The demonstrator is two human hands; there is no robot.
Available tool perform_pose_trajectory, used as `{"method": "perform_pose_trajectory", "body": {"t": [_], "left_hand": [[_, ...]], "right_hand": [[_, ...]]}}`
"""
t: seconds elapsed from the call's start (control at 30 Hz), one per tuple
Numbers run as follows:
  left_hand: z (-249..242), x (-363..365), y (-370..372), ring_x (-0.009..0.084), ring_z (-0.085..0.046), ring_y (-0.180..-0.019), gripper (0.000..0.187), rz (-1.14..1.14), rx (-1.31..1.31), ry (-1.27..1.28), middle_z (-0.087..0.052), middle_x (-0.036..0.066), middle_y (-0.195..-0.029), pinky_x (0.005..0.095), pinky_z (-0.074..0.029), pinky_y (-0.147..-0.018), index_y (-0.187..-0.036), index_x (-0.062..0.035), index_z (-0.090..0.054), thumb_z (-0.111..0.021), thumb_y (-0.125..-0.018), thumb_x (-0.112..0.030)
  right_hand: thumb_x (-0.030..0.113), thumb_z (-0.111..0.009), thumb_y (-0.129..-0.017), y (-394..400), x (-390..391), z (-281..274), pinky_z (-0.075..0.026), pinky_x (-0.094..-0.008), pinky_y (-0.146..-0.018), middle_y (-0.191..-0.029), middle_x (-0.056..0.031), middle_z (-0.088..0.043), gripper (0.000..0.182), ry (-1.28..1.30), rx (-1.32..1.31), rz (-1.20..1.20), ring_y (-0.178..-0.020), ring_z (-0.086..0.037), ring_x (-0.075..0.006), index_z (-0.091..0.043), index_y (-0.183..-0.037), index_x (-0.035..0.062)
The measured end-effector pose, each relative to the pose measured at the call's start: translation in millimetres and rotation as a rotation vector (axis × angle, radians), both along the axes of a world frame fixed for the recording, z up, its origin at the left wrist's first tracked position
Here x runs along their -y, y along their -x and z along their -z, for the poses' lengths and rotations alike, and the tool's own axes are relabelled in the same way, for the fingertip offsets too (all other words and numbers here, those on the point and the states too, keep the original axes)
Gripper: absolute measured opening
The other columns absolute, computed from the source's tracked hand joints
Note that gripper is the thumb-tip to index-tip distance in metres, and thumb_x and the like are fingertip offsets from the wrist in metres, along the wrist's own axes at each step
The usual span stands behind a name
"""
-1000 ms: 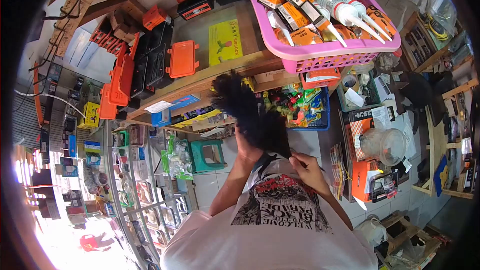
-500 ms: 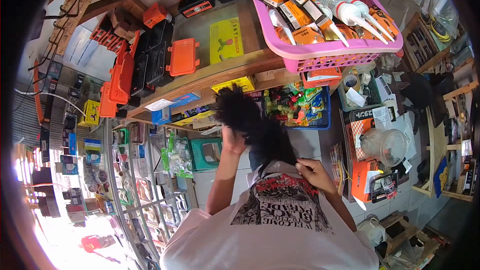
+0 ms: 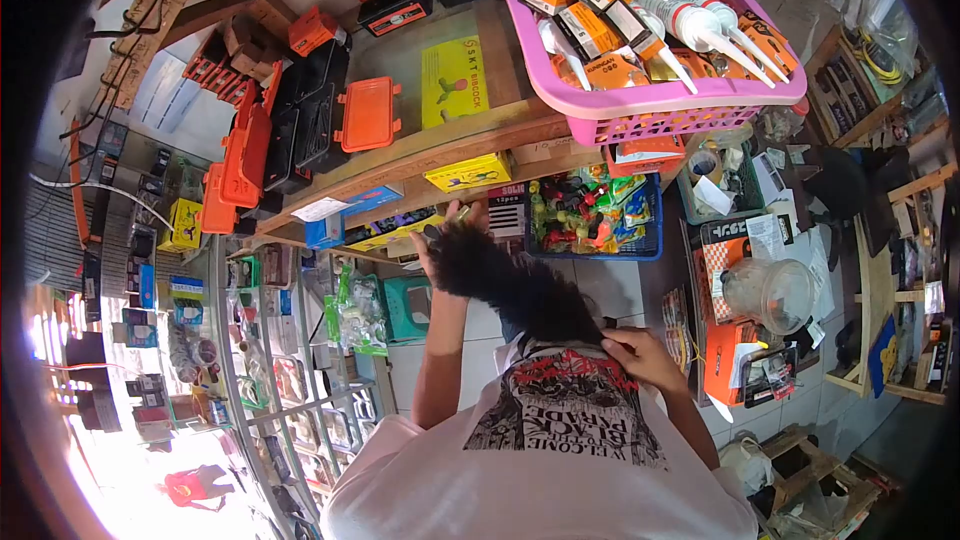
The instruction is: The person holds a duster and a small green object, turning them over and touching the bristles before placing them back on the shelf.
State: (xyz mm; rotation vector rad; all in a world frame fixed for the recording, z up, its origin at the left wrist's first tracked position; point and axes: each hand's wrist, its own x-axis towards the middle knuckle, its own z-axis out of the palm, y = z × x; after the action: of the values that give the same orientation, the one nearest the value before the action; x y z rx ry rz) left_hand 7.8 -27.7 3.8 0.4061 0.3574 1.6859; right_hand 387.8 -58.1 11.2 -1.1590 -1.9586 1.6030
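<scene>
Black fluffy duster (image 3: 510, 285) held in front of the chest, below the wooden shelf (image 3: 470, 145); left hand (image 3: 445, 240) grips its upper end; right hand (image 3: 640, 355) closed around its lower end.

The black feather duster (image 3: 510, 285) has been lowered from upright in front of the wooden shelf (image 3: 440, 155) to a slant below it. The left hand (image 3: 445, 235) has been raised toward the shelf's yellow box (image 3: 468, 172), now uncovered. The right hand (image 3: 640, 352) has been shifted slightly down.
</scene>
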Motion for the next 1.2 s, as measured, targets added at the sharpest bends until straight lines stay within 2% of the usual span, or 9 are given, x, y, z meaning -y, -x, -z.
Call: {"method": "perform_pose_trajectory", "body": {"t": [0.13,0.2,0.27,0.57,0.63,0.77,0.9,1.03,1.2], "left_hand": [[-9.5,-0.5,-9.6,0.0308,-0.049,-0.136,0.080,-0.274,0.155,0.418,-0.050,0.015,-0.150,0.0517,-0.034,-0.117,-0.149,-0.0076,-0.045,-0.038,-0.100,-0.070],[7.8,-6.7,-10.5,0.0316,-0.047,-0.138,0.080,-0.074,0.673,0.088,-0.051,0.015,-0.150,0.0517,-0.034,-0.117,-0.149,-0.0094,-0.046,-0.035,-0.099,-0.071],[8.6,-5.0,-17.2,0.0326,-0.049,-0.137,0.072,-0.005,0.058,0.075,-0.055,0.013,-0.145,0.0493,-0.035,-0.117,-0.141,-0.0125,-0.053,-0.031,-0.101,-0.069],[14.4,-2.3,-21.9,0.0295,-0.046,-0.139,0.068,-0.162,-0.378,0.209,-0.052,0.012,-0.150,0.0476,-0.032,-0.119,-0.150,-0.0088,-0.044,-0.036,-0.104,-0.058],[-28.1,0.5,-30.1,0.0282,-0.048,-0.136,0.067,-0.083,0.108,0.244,-0.051,0.011,-0.150,0.0473,-0.033,-0.118,-0.152,-0.0088,-0.042,-0.039,-0.104,-0.055],[41.2,-3.8,-14.2,0.0307,-0.054,-0.128,0.069,-0.168,0.049,0.137,-0.054,0.011,-0.147,0.0509,-0.037,-0.115,-0.153,-0.0106,-0.043,-0.037,-0.104,-0.059],[-29.8,-4.3,-34.8,0.0272,-0.059,-0.115,0.063,-0.196,0.067,0.446,-0.064,0.008,-0.128,0.0466,-0.043,-0.109,-0.146,-0.0130,-0.051,-0.043,-0.103,-0.058],[53.9,-6.1,-5.5,0.0236,-0.063,-0.117,0.050,-0.020,0.262,0.026,-0.065,0.007,-0.132,0.0424,-0.049,-0.107,-0.139,-0.0140,-0.058,-0.042,-0.107,-0.049],[24.4,-21.8,-25.0,0.0226,-0.060,-0.121,0.045,-0.072,0.118,0.176,-0.065,0.007,-0.129,0.0389,-0.046,-0.109,-0.138,-0.0125,-0.058,-0.045,-0.108,-0.043]], "right_hand": [[0.021,-0.067,-0.097,7.8,5.7,4.5,-0.052,-0.0328,-0.070,-0.089,-0.0227,-0.071,0.030,0.018,-0.019,0.122,-0.074,-0.069,-0.0192,-0.070,-0.118,0.0000],[0.021,-0.067,-0.097,8.9,4.0,5.3,-0.052,-0.0328,-0.069,-0.087,-0.0221,-0.071,0.029,-0.067,-0.023,0.081,-0.072,-0.067,-0.0182,-0.071,-0.118,0.0005],[0.021,-0.068,-0.097,6.2,-1.9,2.4,-0.052,-0.0328,-0.068,-0.085,-0.0213,-0.071,0.029,-0.195,0.016,-0.055,-0.070,-0.067,-0.0171,-0.071,-0.117,0.0008],[0.020,-0.068,-0.096,5.2,-6.6,-9.3,-0.049,-0.0305,-0.062,-0.080,-0.0199,-0.070,0.028,-0.063,0.040,0.052,-0.065,-0.063,-0.0132,-0.071,-0.116,0.0000],[0.019,-0.068,-0.096,8.5,-10.6,-15.4,-0.051,-0.0311,-0.064,-0.085,-0.0213,-0.072,0.028,-0.031,0.017,0.090,-0.068,-0.067,-0.0151,-0.072,-0.115,-0.0010],[0.017,-0.069,-0.095,2.5,-10.5,-4.8,-0.054,-0.0324,-0.068,-0.093,-0.0226,-0.074,0.027,-0.077,-0.027,-0.017,-0.075,-0.072,-0.0190,-0.072,-0.114,-0.0022],[0.015,-0.070,-0.095,4.8,-12.8,-23.3,-0.054,-0.0324,-0.070,-0.095,-0.0220,-0.074,0.026,-0.019,-0.039,0.068,-0.075,-0.072,-0.0218,-0.072,-0.115,-0.0019],[0.015,-0.069,-0.095,2.5,-13.5,-37.8,-0.054,-0.0323,-0.068,-0.091,-0.0210,-0.073,0.025,-0.061,-0.046,0.080,-0.073,-0.071,-0.0229,-0.072,-0.114,-0.0018],[0.016,-0.069,-0.095,13.1,-11.1,-48.6,-0.051,-0.0332,-0.065,-0.085,-0.0188,-0.071,0.025,-0.120,-0.070,0.173,-0.067,-0.066,-0.0223,-0.071,-0.111,-0.0030]]}}
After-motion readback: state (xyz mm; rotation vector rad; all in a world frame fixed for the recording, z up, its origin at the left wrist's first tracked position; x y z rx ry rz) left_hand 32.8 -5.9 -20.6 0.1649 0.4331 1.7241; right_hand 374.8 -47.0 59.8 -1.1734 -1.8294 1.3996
